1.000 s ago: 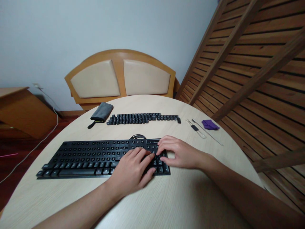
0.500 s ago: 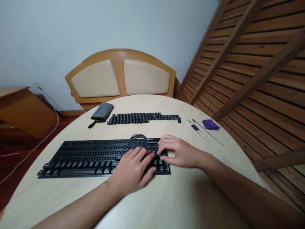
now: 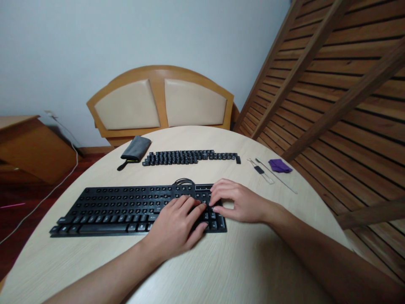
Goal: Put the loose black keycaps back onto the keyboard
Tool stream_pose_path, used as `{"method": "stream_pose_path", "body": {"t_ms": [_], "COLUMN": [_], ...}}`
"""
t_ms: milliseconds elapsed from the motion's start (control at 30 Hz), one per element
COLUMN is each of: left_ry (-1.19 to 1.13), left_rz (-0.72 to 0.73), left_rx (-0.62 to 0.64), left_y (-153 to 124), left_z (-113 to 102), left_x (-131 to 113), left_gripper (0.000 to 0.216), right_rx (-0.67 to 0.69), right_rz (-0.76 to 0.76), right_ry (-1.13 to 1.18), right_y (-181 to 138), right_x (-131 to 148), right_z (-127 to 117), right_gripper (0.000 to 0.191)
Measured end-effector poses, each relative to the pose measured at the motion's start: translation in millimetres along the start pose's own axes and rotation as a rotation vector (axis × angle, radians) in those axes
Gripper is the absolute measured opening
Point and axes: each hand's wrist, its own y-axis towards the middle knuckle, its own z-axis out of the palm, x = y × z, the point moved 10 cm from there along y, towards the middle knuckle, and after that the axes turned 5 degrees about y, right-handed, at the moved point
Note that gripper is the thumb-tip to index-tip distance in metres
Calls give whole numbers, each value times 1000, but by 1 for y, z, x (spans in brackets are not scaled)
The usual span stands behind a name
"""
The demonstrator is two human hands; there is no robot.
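Observation:
A black keyboard (image 3: 104, 228) lies across the near half of the table; most of its upper rows are bare switch posts, while the lowest rows carry keycaps. Flat over its right part rests my left hand (image 3: 175, 226), fingers stretched and slightly apart, the index tip touching the number pad. My right hand (image 3: 236, 200) reaches in from the right, its thumb and fingertips pinched on a keycap at the number pad's right side; the fingers partly hide it. Behind the keyboard, loose black keycaps (image 3: 174, 157) are laid out in rows.
A grey pouch (image 3: 136, 147) with a black loop lies at the back left. Toward the right are a wire keycap puller (image 3: 259, 169), a thin metal rod (image 3: 278, 176) and a folded purple cloth (image 3: 280, 165). The keyboard's coiled cable (image 3: 184, 181) sits behind it. A slatted wooden screen (image 3: 332, 105) stands beside the table (image 3: 218, 270).
Almost nothing differs. My right hand shifts very slightly at the number pad; my left hand and the objects stay where they were.

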Motion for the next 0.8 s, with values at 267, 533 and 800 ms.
{"method": "stream_pose_path", "body": {"t_ms": [267, 533, 800], "left_ry": [21, 27, 27], "left_rz": [17, 58, 68], "left_rx": [34, -2, -19], "left_y": [0, -1, -1], "left_z": [3, -3, -2], "left_x": [-1, -4, -5], "left_gripper": [40, 37, 37], "right_rx": [-116, -19, 2], "right_rz": [209, 260, 255], "right_ry": [-112, -100, -58], "right_y": [-5, -9, -8], "right_x": [-29, -36, -33], "right_z": [-7, 7, 8], "right_gripper": [37, 43, 47]}}
